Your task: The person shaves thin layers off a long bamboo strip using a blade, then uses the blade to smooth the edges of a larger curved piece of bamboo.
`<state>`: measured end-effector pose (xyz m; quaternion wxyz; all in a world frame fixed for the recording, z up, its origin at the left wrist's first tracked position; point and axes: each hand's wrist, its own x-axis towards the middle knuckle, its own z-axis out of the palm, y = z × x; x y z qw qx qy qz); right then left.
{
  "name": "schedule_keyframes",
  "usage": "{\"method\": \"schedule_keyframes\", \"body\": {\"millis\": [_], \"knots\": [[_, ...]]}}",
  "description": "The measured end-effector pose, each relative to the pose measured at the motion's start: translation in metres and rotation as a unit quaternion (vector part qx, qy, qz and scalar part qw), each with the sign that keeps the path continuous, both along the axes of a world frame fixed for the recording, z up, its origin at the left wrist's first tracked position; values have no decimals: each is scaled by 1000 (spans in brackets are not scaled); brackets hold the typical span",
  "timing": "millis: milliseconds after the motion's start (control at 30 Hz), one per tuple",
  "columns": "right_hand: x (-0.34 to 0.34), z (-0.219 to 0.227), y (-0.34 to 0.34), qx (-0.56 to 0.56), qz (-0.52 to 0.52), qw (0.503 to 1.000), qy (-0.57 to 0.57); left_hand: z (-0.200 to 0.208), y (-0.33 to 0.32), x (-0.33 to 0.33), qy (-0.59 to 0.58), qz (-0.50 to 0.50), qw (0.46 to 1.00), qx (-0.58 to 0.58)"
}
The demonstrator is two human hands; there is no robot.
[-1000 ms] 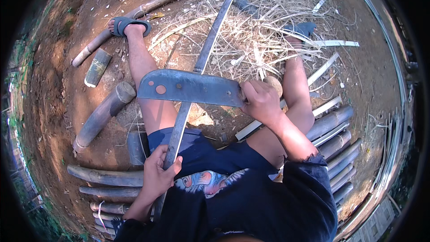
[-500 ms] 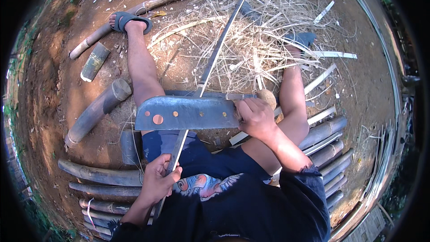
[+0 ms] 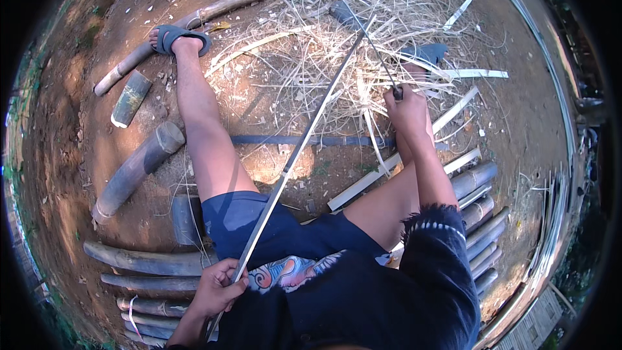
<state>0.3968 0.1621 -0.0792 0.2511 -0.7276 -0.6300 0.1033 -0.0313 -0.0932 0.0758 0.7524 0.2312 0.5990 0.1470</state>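
My left hand (image 3: 220,287) is closed round the lower part of a long, narrow bamboo strip (image 3: 285,174). The strip slants away from my lap, up and to the right, over the ground. Out in front, above my right shin, my right hand (image 3: 409,113) grips a machete (image 3: 374,46) by its handle. The broad blade is turned nearly edge-on, so it shows as a thin dark line pointing forward and left. It crosses the strip near the strip's far end in this view; whether they touch, I cannot tell.
Pale bamboo shavings (image 3: 311,45) are heaped between my feet. Bamboo poles (image 3: 139,259) lie at the left and more bamboo pieces (image 3: 476,181) at the right. A thick bamboo section (image 3: 139,172) rests beside my left leg. A dark flat strip (image 3: 259,140) lies across the ground.
The machete has moved from across my lap, broad side showing, to farther forward, now edge-on. My right arm has stretched out. My left hand has shifted slightly nearer me with the strip.
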Motion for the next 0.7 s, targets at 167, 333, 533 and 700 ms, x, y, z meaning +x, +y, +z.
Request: {"method": "schedule_keyframes", "body": {"millis": [167,333,533,700], "knots": [[-57,20,-34,14,56,993,101,-29,24,15,-95,49,994,37],[-88,43,-102,47,289,956,27,-39,43,23,-162,107,981,24],[-103,40,-141,9,363,926,105,-58,60,15,-166,150,974,24],[-114,41,-136,-48,173,953,243,-64,84,3,-185,105,974,74]]}}
